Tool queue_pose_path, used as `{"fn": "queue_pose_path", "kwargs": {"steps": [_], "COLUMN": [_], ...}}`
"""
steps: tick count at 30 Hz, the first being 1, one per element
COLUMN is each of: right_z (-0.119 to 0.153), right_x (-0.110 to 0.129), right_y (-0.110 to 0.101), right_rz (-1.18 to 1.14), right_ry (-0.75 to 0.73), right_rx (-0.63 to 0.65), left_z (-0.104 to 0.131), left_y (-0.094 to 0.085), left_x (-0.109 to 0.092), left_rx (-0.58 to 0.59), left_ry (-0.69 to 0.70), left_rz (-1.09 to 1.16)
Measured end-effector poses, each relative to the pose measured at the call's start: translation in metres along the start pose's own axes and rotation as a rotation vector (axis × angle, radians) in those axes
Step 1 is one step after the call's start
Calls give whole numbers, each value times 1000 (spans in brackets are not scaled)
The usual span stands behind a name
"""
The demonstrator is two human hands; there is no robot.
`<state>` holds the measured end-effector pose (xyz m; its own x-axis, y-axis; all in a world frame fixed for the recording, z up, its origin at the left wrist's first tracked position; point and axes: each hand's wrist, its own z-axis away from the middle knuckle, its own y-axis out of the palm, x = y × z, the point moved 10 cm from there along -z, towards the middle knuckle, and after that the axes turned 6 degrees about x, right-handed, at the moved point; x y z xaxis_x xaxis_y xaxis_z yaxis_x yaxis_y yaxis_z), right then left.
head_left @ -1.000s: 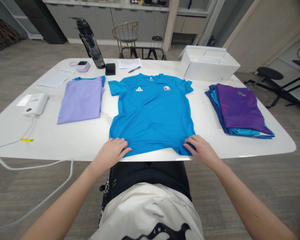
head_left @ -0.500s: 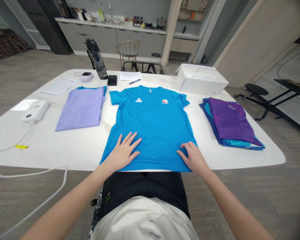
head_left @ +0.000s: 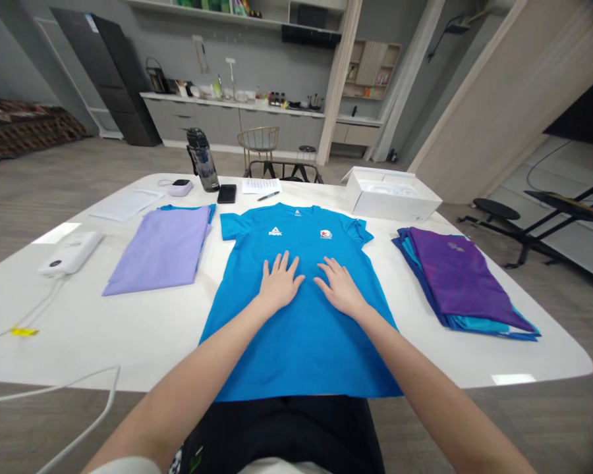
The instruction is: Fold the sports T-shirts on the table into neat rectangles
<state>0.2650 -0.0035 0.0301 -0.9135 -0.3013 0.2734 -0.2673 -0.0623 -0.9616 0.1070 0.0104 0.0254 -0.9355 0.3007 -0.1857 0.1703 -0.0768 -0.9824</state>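
A blue T-shirt (head_left: 306,349) lies spread front side up on the table, its collar toward the far side and its hem at the near edge. Two small prints mark its chest. My left hand (head_left: 280,283) rests on the shirt's middle, palm down with fingers spread. Beside it, a short gap away, my right hand (head_left: 342,288) lies on the cloth too, fingers stretched out. Neither hand holds anything. Folded lilac cloth (head_left: 161,247) with blue beneath it sits left of the shirt. To the right is a stack topped by a folded purple garment (head_left: 467,273).
The white table (head_left: 143,336) carries a power strip (head_left: 69,255) with cables at left. Farther back stand a water bottle (head_left: 205,161), a black wallet-like item (head_left: 227,193), a pen (head_left: 268,196), printed paper (head_left: 260,186) and an open white box (head_left: 393,197).
Both hands have slid forward from near the hem to the middle of the shirt and come closer together. The camera view has tilted up.
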Motion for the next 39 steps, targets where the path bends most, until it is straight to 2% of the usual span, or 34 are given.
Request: {"fn": "queue_pose_path", "kwargs": {"steps": [3,5,7,12,15,16,19,20,21,22,25,28,30,31,33,35,36,38,39], "right_z": [-66,-95,-112,-118,-120,-126,-157,-163,-166,-165,-148,-132,-135,-143,-169,-195,-205,-219,-223], "right_x": [-11,-26,-52,-143,-181,-184,-174,-174,-182,-196,-249,-278,-274,-262,-221,-174,-155,-131,-125], "right_y": [12,16,15,0,-14,-17,-17,-16,-16,-18,-29,-36,-46,-52,-56,-42,-29,-8,1], "right_rz": [-5,5,16,5,52,85,167,167,155,136,60,19,83,135,205,176,136,81,70], "right_ry": [114,184,276,629,759,722,405,346,356,433,787,1001,1003,935,687,432,360,312,318], "right_rx": [19,39,48,4,-88,-108,-76,-54,-46,-56,-122,-129,-171,-208,-250,-183,-112,5,46], "left_z": [-65,-93,-111,-137,-149,-152,-165,-169,-172,-174,-174,-175,-175,-174,-177,-188,-194,-205,-209], "left_y": [12,17,16,4,-3,-5,-12,-13,-14,-14,-12,-11,-10,-12,-20,-26,-24,-15,-11], "left_x": [16,35,59,126,155,161,171,176,183,193,229,248,250,248,237,212,198,177,173], "left_rx": [58,84,75,-1,-42,-55,-82,-80,-74,-64,-28,-14,-28,-51,-128,-156,-126,-13,33], "left_ry": [-95,-145,-188,-342,-439,-457,-424,-406,-405,-428,-556,-605,-614,-616,-550,-333,-195,16,55], "left_rz": [46,71,84,87,78,69,40,39,45,55,83,87,78,63,-4,-86,-112,-116,-101]}}
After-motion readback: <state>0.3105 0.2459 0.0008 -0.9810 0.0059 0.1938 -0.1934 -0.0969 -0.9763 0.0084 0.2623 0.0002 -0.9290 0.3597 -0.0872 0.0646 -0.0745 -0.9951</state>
